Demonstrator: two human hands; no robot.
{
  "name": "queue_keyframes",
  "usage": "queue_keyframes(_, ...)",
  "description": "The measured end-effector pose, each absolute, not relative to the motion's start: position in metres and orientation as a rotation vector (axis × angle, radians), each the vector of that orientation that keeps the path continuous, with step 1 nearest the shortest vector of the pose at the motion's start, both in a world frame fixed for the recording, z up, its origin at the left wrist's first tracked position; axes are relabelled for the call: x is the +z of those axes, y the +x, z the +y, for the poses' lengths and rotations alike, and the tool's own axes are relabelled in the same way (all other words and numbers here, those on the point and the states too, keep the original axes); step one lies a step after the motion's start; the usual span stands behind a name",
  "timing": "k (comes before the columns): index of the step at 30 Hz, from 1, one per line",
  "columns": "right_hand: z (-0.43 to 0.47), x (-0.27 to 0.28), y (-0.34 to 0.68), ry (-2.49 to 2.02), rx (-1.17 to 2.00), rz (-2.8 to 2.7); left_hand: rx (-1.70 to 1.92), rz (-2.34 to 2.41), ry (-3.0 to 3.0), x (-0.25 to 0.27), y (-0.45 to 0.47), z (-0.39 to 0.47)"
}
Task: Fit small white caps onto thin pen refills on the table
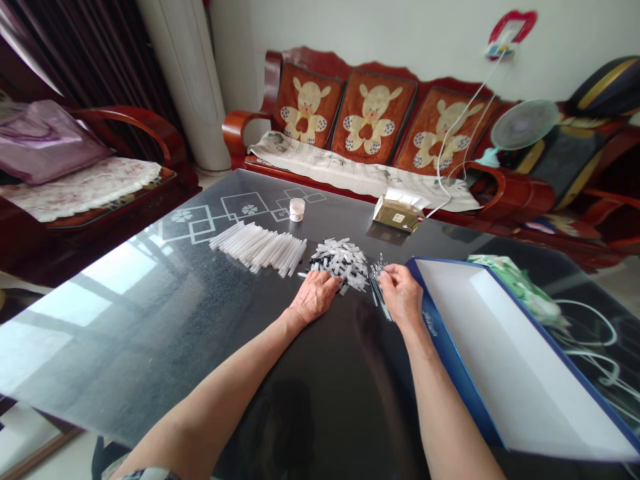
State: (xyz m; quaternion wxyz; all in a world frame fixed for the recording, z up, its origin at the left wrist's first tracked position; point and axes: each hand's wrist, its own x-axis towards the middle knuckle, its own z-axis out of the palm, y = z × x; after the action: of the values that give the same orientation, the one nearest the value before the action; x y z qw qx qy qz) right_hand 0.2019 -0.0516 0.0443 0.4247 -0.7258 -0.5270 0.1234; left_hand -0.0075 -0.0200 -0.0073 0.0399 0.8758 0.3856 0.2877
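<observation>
My left hand [316, 293] rests at the near-left edge of a heap of short white and black plastic pieces [345, 261]. Its fingers are curled, and whatever they hold is hidden. A small white tip pokes out just left of those fingers. On the right, a bunch of thin, shiny metal-looking rods [376, 283] lies beside the heap. My right hand [401, 293] is over these rods with thumb and fingertips pinched together; what sits between them is too small to make out. Left of the heap lies a row of long whitish translucent tubes [260, 248].
A small white jar [297, 210] and a tissue box [399, 210] stand farther back on the dark glossy table [200, 327]. An open blue box [515, 347] with a white inside lies close by my right forearm. Behind it are a green package [525, 287] and white cables [600, 367].
</observation>
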Motion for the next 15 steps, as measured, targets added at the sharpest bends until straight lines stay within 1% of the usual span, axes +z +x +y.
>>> queue_keyframes(3,-0.054,0.042,0.187,-1.379,0.882,-1.036,0.85,1.197,2.656,-0.004,-0.008,-0.021)
queue_keyframes(4,-0.056,0.04,0.181,-1.247,1.024,-0.961,0.83,1.205,2.655,-0.003,-0.008,-0.021)
queue_keyframes(6,-0.058,0.033,0.171,-1.052,1.184,-0.845,0.793,1.222,2.662,-0.001,-0.007,-0.021)
queue_keyframes(9,-0.058,0.02,0.159,-0.941,1.189,-0.717,0.801,1.224,2.676,-0.001,-0.007,-0.021)
queue_keyframes(15,-0.052,-0.002,0.15,-0.966,0.857,-0.685,0.865,1.216,2.673,-0.006,-0.005,-0.019)
